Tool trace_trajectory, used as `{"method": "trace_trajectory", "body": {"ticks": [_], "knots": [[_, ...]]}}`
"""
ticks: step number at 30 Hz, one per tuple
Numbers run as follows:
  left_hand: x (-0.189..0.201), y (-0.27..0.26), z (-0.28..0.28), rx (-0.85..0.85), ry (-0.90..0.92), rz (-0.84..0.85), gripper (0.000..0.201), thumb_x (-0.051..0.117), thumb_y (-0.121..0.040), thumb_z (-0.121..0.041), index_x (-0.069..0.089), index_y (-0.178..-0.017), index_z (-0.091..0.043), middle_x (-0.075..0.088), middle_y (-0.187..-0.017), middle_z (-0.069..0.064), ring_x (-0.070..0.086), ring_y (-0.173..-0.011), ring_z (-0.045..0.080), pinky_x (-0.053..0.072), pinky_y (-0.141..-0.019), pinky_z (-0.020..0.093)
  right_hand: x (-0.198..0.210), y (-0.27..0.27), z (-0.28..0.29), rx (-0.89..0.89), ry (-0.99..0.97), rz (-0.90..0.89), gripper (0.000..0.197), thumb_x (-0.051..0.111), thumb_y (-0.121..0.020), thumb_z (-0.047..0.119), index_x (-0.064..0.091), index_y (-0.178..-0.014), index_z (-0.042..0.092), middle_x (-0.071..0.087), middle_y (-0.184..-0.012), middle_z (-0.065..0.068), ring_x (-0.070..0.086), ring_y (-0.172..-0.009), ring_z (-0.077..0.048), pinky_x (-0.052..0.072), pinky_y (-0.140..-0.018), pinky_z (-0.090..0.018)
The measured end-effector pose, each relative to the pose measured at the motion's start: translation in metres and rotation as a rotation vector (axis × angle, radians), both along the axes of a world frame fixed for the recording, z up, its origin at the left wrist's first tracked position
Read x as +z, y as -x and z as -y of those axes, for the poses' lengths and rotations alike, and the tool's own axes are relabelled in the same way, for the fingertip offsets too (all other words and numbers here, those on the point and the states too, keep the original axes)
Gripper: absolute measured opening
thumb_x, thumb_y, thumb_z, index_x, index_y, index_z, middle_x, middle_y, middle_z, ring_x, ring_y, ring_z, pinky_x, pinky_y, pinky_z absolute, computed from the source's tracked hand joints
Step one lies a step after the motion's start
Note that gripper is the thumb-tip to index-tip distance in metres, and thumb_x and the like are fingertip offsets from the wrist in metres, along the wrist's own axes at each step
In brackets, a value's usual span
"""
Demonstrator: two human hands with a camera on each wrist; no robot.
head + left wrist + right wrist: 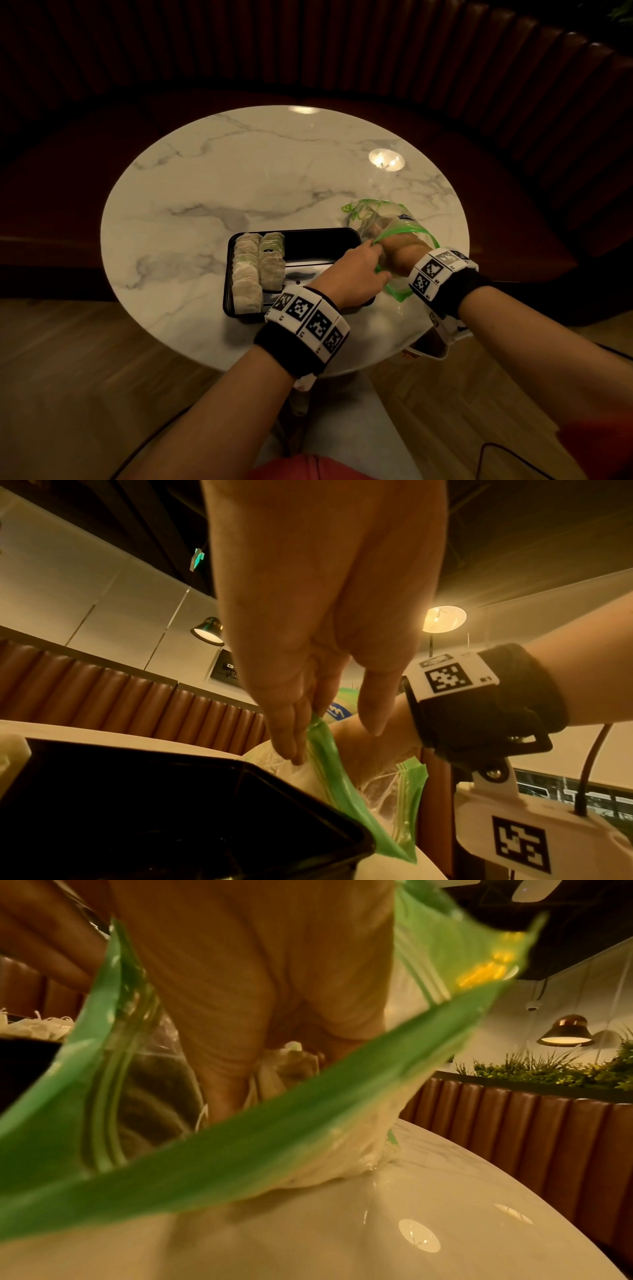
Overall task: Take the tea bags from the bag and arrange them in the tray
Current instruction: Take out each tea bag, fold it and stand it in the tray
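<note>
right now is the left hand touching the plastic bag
Touching. The left wrist view shows the left hand with its fingertips pinching the green rim of the plastic bag, holding it open beside the black tray.

Head view downward, wrist views close, sharing bag point(329, 753)

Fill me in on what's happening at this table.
A person is moving tea bags into a black tray on a round marble table. The left hand pinches the green rim of a clear zip bag to hold it open, while the right hand is inside it, gripping tea bags. Two rows of tea bags already fill the tray's left end.
</note>
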State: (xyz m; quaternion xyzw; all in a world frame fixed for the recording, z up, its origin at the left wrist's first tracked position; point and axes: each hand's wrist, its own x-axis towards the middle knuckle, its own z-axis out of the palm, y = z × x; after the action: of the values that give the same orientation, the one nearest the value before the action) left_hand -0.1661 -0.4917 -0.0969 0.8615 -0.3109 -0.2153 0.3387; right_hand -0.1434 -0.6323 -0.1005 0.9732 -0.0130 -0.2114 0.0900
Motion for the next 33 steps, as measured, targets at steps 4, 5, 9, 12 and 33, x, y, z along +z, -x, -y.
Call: {"method": "trace_trajectory", "body": {"ticks": [4, 5, 9, 12, 33], "knots": [[-0.004, -0.001, 0.0, 0.008, 0.021, -0.007, 0.039, 0.053, -0.098, -0.022, 0.051, -0.133, -0.006, 0.047, -0.139, 0.01, 0.045, -0.126, 0.028, 0.037, -0.107, 0.039, -0.001, 0.003, 0.003, -0.034, -0.111, 0.034, 0.039, 0.05, -0.097, 0.013, 0.05, -0.135, 0.005, 0.051, -0.138, -0.016, 0.048, -0.128, -0.031, 0.039, -0.102, -0.036], [-0.005, -0.001, 0.0, 0.008, 0.019, -0.009, 0.04, 0.053, -0.098, -0.023, 0.05, -0.134, -0.006, 0.047, -0.139, 0.01, 0.045, -0.127, 0.029, 0.037, -0.108, 0.04, 0.001, 0.005, 0.004, -0.034, -0.127, 0.038, 0.039, 0.05, -0.097, 0.013, 0.05, -0.136, 0.005, 0.051, -0.139, -0.016, 0.048, -0.128, -0.031, 0.039, -0.102, -0.036], [-0.005, -0.002, 0.001, 0.011, 0.027, -0.007, 0.043, 0.053, -0.098, -0.024, 0.048, -0.137, -0.006, 0.047, -0.14, 0.009, 0.045, -0.128, 0.028, 0.038, -0.108, 0.041, 0.005, 0.009, 0.003, -0.06, -0.159, 0.058, 0.038, 0.05, -0.098, 0.011, 0.05, -0.135, 0.003, 0.051, -0.137, -0.018, 0.048, -0.127, -0.033, 0.038, -0.102, -0.037], [-0.005, -0.002, 0.0, 0.013, 0.034, -0.015, 0.041, 0.053, -0.098, -0.023, 0.049, -0.136, -0.006, 0.048, -0.139, 0.009, 0.046, -0.127, 0.027, 0.038, -0.107, 0.039, 0.006, 0.01, 0.001, -0.079, -0.179, 0.046, 0.037, 0.049, -0.098, 0.011, 0.05, -0.135, 0.003, 0.052, -0.137, -0.018, 0.049, -0.127, -0.033, 0.039, -0.102, -0.037], [0.012, -0.009, -0.011, 0.152, 0.173, 0.007, 0.045, 0.05, -0.095, -0.008, 0.05, -0.139, -0.008, 0.052, -0.138, 0.01, 0.049, -0.124, 0.025, 0.036, -0.101, 0.027, 0.007, 0.043, 0.022, 0.07, -0.505, 0.566, 0.019, 0.066, -0.09, 0.023, 0.07, -0.106, 0.015, 0.065, -0.103, -0.007, 0.06, -0.095, -0.028, 0.048, -0.079, -0.035]]}}
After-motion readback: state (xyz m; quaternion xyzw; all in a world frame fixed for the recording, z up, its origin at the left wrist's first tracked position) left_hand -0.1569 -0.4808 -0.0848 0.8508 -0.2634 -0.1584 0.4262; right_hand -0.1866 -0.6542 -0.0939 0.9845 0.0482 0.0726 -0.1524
